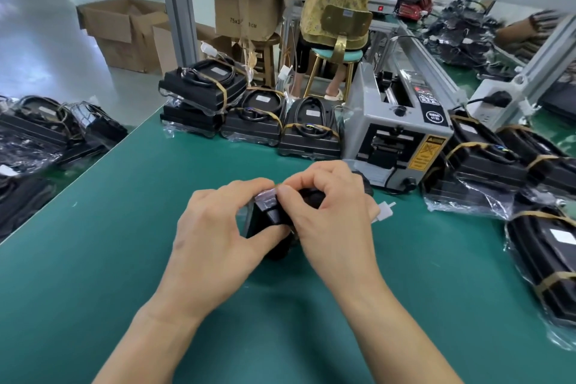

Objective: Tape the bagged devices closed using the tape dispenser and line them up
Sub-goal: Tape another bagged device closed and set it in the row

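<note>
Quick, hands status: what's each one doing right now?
Left hand: grips the bagged device from its left side.
Right hand: fingers curled, pinching the bag's top edge at the device.

Head view — close, looking forward and down onto green bench (124,227).

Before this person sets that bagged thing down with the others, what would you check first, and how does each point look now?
1. Both hands hold the bagged device: ok; left hand and right hand have a grip on it.
2. Tape laid over the bag flap: cannot tell; fingers cover it.
3. Tape dispenser within sight behind the hands: ok.
4. Row of taped devices at the mat's far edge to join: ok.
5. Green mat bare beneath the hands: ok.
</note>
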Tool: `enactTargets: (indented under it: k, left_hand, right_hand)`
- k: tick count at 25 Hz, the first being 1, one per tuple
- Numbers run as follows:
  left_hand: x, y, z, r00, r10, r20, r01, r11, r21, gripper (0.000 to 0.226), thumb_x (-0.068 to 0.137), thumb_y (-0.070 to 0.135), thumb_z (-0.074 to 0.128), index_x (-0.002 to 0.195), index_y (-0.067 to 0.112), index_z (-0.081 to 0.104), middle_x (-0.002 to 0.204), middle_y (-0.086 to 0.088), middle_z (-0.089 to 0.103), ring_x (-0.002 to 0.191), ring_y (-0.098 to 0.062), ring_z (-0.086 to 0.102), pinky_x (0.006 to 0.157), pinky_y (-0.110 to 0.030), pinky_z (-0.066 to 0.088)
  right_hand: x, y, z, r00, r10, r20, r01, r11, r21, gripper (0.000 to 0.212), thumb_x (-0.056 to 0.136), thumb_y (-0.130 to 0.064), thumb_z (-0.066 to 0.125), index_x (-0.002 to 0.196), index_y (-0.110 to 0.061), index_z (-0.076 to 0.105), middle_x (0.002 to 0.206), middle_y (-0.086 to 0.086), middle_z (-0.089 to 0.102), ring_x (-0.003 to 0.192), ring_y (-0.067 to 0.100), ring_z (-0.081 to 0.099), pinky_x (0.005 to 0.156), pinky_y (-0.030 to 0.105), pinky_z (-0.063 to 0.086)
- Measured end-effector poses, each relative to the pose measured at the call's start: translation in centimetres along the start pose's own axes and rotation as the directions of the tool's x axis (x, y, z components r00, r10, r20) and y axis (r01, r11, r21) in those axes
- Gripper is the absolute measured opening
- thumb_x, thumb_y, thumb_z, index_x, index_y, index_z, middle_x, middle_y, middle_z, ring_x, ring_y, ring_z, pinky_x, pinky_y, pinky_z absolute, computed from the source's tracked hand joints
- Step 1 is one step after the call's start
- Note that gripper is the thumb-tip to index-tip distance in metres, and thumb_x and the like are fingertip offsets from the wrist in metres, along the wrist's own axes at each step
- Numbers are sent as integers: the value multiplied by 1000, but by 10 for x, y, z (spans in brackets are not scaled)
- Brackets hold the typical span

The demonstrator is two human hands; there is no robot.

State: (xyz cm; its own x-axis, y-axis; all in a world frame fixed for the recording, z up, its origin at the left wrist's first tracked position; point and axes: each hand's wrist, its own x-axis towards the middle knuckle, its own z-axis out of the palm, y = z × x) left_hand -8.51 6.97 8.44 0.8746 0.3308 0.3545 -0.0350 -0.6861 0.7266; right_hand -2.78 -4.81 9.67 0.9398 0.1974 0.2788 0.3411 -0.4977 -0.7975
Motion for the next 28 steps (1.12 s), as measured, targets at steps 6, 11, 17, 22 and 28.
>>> enactTargets:
  k: [6, 11, 17, 22, 28]
  left_hand:
    - [2, -11, -7, 999, -15, 51, 17, 999, -36, 51, 62, 24, 86, 106, 38, 67, 97, 33, 64, 100, -3, 52, 86, -2, 31]
    - [11, -19, -13, 994, 6, 106, 8, 992, -130, 51, 63, 16, 87, 98, 46, 64, 100, 34, 64, 105, 6, 55, 88, -4, 33]
    - [16, -8, -8, 991, 115, 69, -116, 993, 20, 45, 70, 25, 74, 112, 36, 61, 121, 26, 57, 120, -1, 48, 103, -14, 26]
    - [21, 34, 22, 905, 380, 192, -420, 870, 257, 55, 70, 41, 54, 122, 24, 61, 128, 7, 57, 120, -15, 49, 108, -33, 26]
    - [36, 33, 37, 917, 317, 244, -390, 842, 372, 43, 62, 28, 71, 104, 24, 71, 102, 9, 72, 78, -23, 70, 63, -29, 45]
  right_hand:
    - [12, 14, -24, 998, -56, -6, 56, 998, -10, 14, 88, -26, 63, 84, -39, 60, 103, -23, 57, 107, -8, 43, 95, 25, 18]
    - [22, 45, -64, 984, -15, 175, 6, 999, 49, 24, 85, -29, 65, 105, -42, 61, 122, -29, 54, 125, -6, 42, 115, 39, 23]
    - [20, 67, -63, 959, 70, 276, -95, 992, 81, 31, 87, -38, 65, 116, -47, 57, 123, -26, 57, 125, 4, 46, 113, 41, 30]
    - [26, 74, -61, 947, 5, 322, -54, 988, 144, 33, 83, -40, 65, 116, -40, 60, 118, -21, 63, 119, 4, 52, 110, 38, 35]
    - [42, 92, -65, 946, 74, 316, -179, 931, 318, 29, 98, -24, 53, 126, -29, 57, 119, -12, 63, 116, 4, 56, 102, 21, 40]
